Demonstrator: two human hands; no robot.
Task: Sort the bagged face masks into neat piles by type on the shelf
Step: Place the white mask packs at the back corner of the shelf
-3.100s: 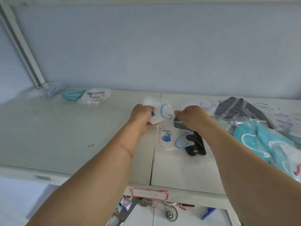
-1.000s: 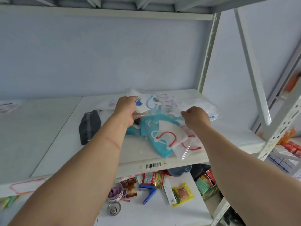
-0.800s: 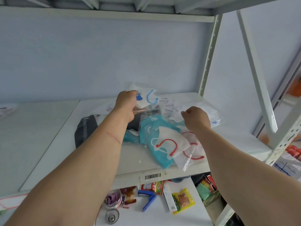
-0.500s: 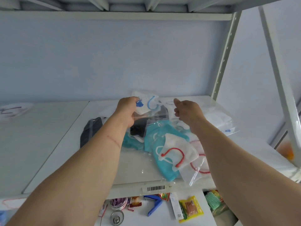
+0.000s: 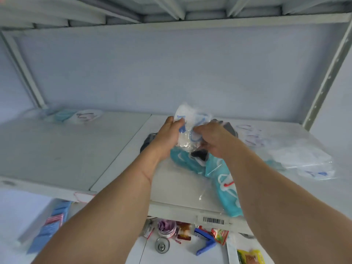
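Observation:
My left hand grips a clear bag with a white mask with blue ear loops, held above the white shelf. My right hand closes on the same bundle from the right, over a bagged black mask. Teal bagged masks lie beneath my hands and toward the shelf's front edge. More white bagged masks lie at the right. A dark grey mask peeks out behind my left wrist. At the far left back sit a teal mask and a white mask with red loops.
A grey upright post stands at the right back corner, another post at the left. A barcode label is on the shelf's front edge. Below, a lower shelf holds snack packets, a can and a blue clip.
My right hand has moved left to meet the left hand on the blue-looped mask bag. The view has swung left, showing the sorted masks at the far left again.

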